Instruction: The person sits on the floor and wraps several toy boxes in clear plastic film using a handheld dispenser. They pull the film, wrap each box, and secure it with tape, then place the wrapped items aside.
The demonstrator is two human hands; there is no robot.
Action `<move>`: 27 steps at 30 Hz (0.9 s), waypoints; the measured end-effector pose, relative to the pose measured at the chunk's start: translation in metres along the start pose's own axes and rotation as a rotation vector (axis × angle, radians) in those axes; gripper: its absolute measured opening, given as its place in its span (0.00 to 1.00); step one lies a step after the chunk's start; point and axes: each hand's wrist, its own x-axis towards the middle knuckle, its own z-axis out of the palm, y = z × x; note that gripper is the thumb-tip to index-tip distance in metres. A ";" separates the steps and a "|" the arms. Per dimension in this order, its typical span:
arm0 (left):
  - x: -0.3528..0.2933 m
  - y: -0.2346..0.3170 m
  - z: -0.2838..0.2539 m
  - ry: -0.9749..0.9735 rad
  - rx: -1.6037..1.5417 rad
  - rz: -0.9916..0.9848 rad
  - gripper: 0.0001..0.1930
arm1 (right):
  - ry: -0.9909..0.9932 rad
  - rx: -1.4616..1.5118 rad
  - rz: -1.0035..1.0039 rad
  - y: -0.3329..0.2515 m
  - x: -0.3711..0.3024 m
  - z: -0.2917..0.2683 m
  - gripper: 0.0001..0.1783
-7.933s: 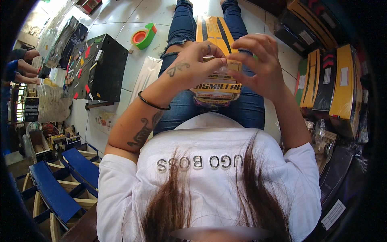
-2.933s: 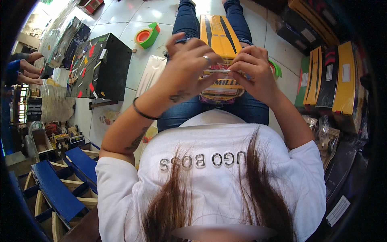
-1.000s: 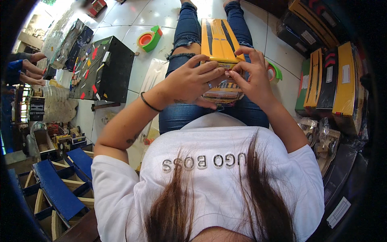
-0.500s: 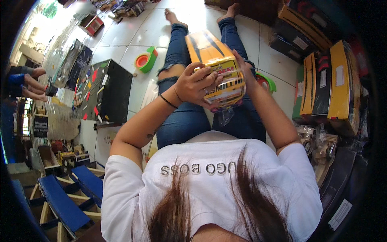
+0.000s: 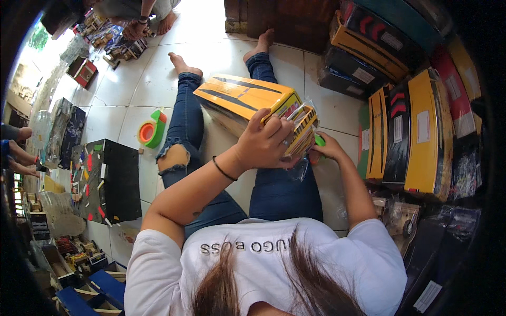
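A long yellow box (image 5: 243,96) with black stripes, its near end covered in loose clear plastic film, lies slanted above my legs. My left hand (image 5: 267,136) is closed around the near end of it, fingers spread over the printed end face. Just right of the box, my right hand (image 5: 331,147) has its fingers curled on a green tape dispenser (image 5: 319,140), mostly hidden by the hand and the box. Beyond my left knee stands another green tape dispenser (image 5: 156,132) with an orange roll, on the tiles.
Yellow and black boxes (image 5: 423,131) stand in a row at my right, with more stacked farther back. To the left is a black box (image 5: 122,181) with coloured strips stuck on it. Blue pieces with wooden slats (image 5: 108,287) lie lower left. Another person's hands (image 5: 136,29) show at the far left.
My right hand has let go of the yellow box and moved down to the green tape dispenser. The left hand keeps the box, now turned with its far end leftward. The view has shifted.
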 end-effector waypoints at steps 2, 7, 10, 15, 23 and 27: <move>-0.002 0.002 0.000 0.001 0.032 -0.039 0.25 | -0.005 0.071 0.075 0.011 0.001 0.013 0.38; -0.006 0.005 -0.001 -0.032 0.143 -0.099 0.32 | 0.073 0.237 0.404 -0.015 -0.013 -0.011 0.30; -0.009 0.007 0.001 0.009 0.127 -0.115 0.27 | 0.619 0.766 0.379 -0.058 -0.048 -0.070 0.30; -0.012 0.011 0.008 0.048 0.131 -0.150 0.28 | 0.657 0.533 -0.662 -0.185 -0.081 -0.145 0.31; -0.020 0.016 0.007 0.061 0.097 -0.226 0.27 | 0.093 -0.200 -0.786 -0.318 -0.066 -0.152 0.25; -0.025 0.015 0.009 0.080 0.090 -0.206 0.28 | -0.001 -0.277 -0.699 -0.331 -0.065 -0.156 0.25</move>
